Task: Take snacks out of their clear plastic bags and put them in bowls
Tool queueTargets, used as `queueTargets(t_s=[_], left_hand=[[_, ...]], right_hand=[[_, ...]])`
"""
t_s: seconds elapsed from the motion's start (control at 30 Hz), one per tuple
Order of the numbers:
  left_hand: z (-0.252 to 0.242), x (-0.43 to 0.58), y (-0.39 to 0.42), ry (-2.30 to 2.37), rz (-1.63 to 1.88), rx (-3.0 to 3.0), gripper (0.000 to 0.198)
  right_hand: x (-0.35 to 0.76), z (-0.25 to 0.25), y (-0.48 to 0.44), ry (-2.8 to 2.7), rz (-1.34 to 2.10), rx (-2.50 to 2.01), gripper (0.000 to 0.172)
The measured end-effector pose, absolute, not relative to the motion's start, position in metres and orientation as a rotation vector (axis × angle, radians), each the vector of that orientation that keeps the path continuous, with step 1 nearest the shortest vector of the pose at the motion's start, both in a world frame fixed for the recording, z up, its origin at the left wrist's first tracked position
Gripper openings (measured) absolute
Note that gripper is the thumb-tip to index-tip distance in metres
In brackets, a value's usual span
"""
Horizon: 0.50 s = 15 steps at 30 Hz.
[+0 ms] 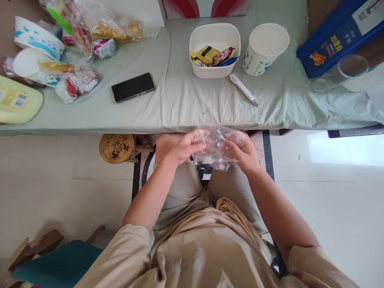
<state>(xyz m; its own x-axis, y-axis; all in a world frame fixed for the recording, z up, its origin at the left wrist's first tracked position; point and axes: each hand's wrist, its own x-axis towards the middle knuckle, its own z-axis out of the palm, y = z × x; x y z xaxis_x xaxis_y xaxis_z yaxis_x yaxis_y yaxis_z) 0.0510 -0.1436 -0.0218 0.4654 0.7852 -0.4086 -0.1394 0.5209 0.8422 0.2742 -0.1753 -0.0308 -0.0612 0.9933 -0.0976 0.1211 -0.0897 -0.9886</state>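
Both my hands hold a crumpled clear plastic bag point(214, 150) over my lap, just below the table's front edge. My left hand point(181, 150) pinches the bag's left side with closed fingers. My right hand point(244, 152) grips its right side, fingers curled round the plastic. What the bag contains, if anything, I cannot make out.
A table under a pale green cloth point(180, 104) carries a black phone point(133, 87), a white tub of snack packets point(215, 50), a white paper cup point(265, 48), a white pen-like tool point(243, 89), bagged snacks point(78, 48), a blue box point(339, 36) and a clear cup point(345, 72). A round wooden stool point(117, 148) stands under the table.
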Motion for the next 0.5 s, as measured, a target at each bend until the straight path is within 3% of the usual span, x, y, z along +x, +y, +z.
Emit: queueTargets(t_s=[0.07, 0.13, 0.23, 0.4, 0.5], left_hand=[[-0.024, 0.052, -0.145, 0.961, 0.611, 0.881, 0.038], [-0.025, 0.051, -0.145, 1.037, 0.643, 0.904, 0.031], [-0.025, 0.047, -0.146, 1.13, 0.615, 0.918, 0.032], [-0.024, 0.039, -0.154, 1.03, 0.659, 0.826, 0.037], [-0.023, 0.038, -0.156, 0.991, 0.757, 0.779, 0.025]], right_hand=[[0.275, -0.03, -0.174, -1.347, 1.358, -1.299, 0.032], [0.275, -0.031, -0.174, -1.399, 1.542, -1.258, 0.03], [0.272, -0.037, -0.176, -1.284, 1.726, -1.269, 0.028], [0.272, -0.042, -0.181, -0.962, 1.582, -1.274, 0.025], [0.278, -0.039, -0.182, -0.957, 1.679, -1.185, 0.037]])
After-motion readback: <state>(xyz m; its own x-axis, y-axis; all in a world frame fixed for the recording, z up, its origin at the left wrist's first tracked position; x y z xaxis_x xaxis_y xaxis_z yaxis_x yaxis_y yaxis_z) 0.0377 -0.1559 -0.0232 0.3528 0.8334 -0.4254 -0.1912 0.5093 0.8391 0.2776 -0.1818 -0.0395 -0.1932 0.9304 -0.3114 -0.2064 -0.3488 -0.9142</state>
